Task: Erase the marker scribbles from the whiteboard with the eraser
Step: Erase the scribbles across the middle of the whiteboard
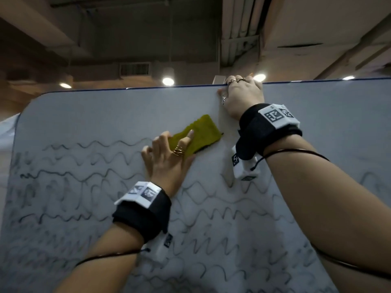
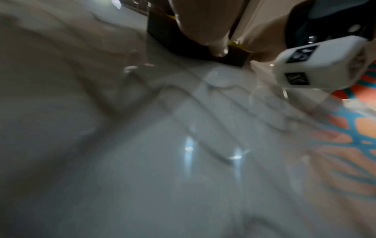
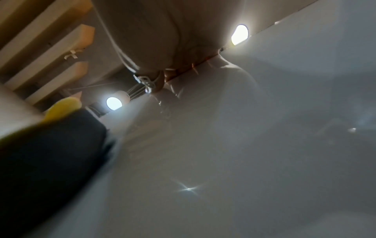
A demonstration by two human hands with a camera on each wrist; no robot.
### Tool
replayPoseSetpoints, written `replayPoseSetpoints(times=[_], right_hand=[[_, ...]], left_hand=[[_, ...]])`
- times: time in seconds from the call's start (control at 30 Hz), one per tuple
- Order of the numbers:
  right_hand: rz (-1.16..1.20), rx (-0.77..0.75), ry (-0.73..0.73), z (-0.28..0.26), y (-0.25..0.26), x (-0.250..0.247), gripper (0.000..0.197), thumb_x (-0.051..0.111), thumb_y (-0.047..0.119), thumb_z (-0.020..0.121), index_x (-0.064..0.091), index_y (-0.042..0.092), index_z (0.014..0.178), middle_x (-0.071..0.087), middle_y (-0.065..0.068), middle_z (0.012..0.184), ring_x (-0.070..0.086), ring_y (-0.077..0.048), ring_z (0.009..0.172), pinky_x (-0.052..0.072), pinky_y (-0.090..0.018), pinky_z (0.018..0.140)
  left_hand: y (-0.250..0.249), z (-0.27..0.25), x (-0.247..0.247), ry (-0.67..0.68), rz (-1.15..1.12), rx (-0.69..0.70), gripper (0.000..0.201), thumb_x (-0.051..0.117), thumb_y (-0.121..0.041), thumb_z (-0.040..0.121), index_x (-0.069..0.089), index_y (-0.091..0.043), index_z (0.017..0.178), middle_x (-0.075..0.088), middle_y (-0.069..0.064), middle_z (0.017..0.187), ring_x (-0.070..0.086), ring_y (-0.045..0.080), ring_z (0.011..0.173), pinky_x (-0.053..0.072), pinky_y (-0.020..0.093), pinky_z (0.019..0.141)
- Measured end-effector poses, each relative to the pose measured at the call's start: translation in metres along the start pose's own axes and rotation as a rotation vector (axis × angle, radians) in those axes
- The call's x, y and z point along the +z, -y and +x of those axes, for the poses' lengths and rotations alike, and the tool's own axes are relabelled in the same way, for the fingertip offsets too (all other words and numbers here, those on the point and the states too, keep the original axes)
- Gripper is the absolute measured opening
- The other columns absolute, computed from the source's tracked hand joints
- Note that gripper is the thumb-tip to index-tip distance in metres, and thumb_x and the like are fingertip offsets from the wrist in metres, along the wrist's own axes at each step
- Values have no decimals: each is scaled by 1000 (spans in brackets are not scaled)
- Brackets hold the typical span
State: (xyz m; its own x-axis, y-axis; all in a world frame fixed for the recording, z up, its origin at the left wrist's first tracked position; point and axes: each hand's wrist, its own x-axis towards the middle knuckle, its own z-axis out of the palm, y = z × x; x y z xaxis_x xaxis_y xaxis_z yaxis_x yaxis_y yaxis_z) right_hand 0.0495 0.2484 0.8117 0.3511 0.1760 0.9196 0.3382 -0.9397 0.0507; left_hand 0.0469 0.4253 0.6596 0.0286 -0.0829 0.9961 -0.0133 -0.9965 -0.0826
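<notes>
Fingers of the left hand lie spread and press the yellow eraser flat against the whiteboard, just above the wavy scribbles. Right hand curls over the whiteboard's top edge, gripping it.

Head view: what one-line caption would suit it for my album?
Left hand presses a yellow eraser onto the scribbled whiteboard while the right hand grips its top edge.
</notes>
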Motion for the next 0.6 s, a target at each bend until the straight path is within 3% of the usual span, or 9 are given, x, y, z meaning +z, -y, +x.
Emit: replayPoseSetpoints(times=[0.07,0.2,0.3,0.4,0.53,0.6], right_hand=[[-5,-9,18,1,0,-1,38,30,31,100,46,8,125,49,-10,130,35,-29,127,16,-36,109],[-8,10,-1,1,2,0,36,30,31,99,46,9,123,50,-8,127,36,-29,125,15,-36,109],[-24,17,-33,0,5,1,36,29,31,99,47,10,121,52,-8,124,37,-28,123,17,-35,107],[-7,11,-53,-1,4,0,36,29,31,99,49,10,121,52,-8,124,37,-28,123,17,-34,107],[-20,49,-48,-5,11,-1,39,29,29,98,47,8,126,50,-10,128,35,-29,125,13,-36,110],[-21,89,-28,-4,20,-2,41,29,27,98,44,6,129,45,-12,133,33,-30,128,11,-40,113]], left_hand=[[25,3,-3,-23,25,-54,47,35,-55,82,39,-37,125,38,11,117,37,27,101,24,43,85],[42,-1,-13,18,-9,-413,54,30,-55,83,38,-28,129,43,22,121,42,40,110,29,55,92],[20,-8,-10,27,-38,-337,46,35,-48,84,37,-23,124,45,24,118,44,40,107,34,57,87],[39,-13,-10,-12,4,-220,48,36,-48,84,39,-21,124,42,19,118,39,33,106,35,55,84],[76,-18,-17,23,4,-496,63,27,-54,85,45,-14,130,42,24,124,41,41,114,30,56,91],[69,-23,-16,11,-21,-432,51,34,-49,86,44,-17,124,47,26,119,47,43,107,36,55,85]])
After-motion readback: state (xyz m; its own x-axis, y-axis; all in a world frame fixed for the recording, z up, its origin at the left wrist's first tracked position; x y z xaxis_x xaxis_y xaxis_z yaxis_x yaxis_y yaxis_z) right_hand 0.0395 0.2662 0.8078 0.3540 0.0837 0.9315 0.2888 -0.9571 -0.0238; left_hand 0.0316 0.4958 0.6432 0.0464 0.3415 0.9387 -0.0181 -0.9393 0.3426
